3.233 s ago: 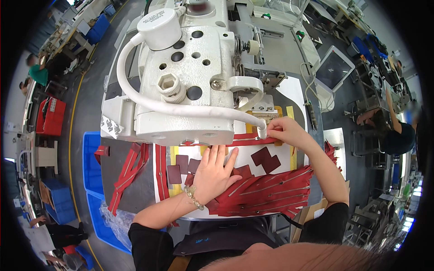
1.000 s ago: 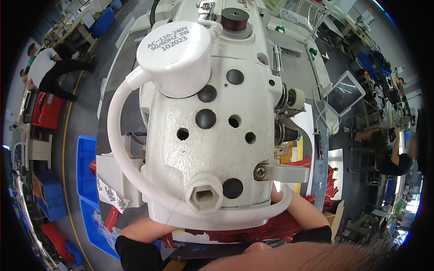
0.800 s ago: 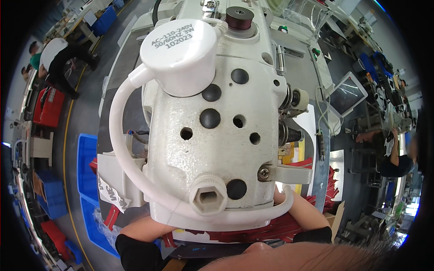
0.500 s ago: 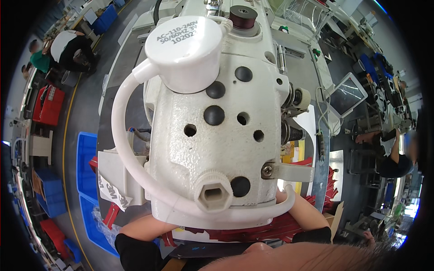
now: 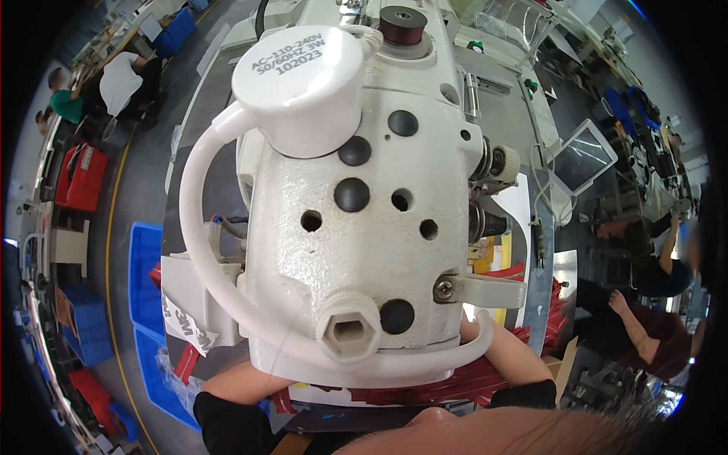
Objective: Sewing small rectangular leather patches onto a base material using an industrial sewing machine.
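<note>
- Fingers of both hands: hidden behind the one white machine head [image 5: 356,258]; I cannot tell whether they are apart, together or holding anything.
- Two bare forearms: left forearm [image 5: 243,383] at 7 o'clock from the head, right forearm [image 5: 516,356] at 4.
- Red strips [image 5: 425,396]: overlapped, uncountable, between 5 and 6 o'clock, between the forearms; contact with the fingers is hidden.
- Four black plugs [image 5: 352,194] on the head.
- One thread spool [image 5: 403,26], 12 o'clock.
- Two blue bins [image 5: 145,265], 8 and 9 o'clock.
</note>
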### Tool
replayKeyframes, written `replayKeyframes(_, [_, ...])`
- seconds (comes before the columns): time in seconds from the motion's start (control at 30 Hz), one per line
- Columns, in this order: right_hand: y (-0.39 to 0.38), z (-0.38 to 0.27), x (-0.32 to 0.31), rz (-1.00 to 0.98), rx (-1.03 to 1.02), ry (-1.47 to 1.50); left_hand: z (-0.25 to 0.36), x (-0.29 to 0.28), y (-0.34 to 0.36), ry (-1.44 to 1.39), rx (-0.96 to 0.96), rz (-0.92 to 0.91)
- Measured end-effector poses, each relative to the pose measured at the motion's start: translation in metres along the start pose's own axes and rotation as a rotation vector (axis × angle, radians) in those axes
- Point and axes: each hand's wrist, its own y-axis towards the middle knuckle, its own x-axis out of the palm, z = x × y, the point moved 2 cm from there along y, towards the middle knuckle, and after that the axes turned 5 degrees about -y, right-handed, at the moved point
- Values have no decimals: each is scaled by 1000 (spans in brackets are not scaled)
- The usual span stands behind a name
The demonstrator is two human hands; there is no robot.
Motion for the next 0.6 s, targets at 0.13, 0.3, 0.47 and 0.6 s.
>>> replayKeyframes(0.13, [-7,5,1,-49,112,113,3,-2,-5,-4,-18,11])
replayKeyframes(0.3, [-7,6,7,-9,152,216,6,-1,-14,-2,-62,26])
replayKeyframes(0.47, [-4,3,-1,-81,497,543,8,-1,-16,-9,-77,47])
replayKeyframes(0.6, [0,4,-4,-90,434,449,9,1,-16,-18,-81,54])
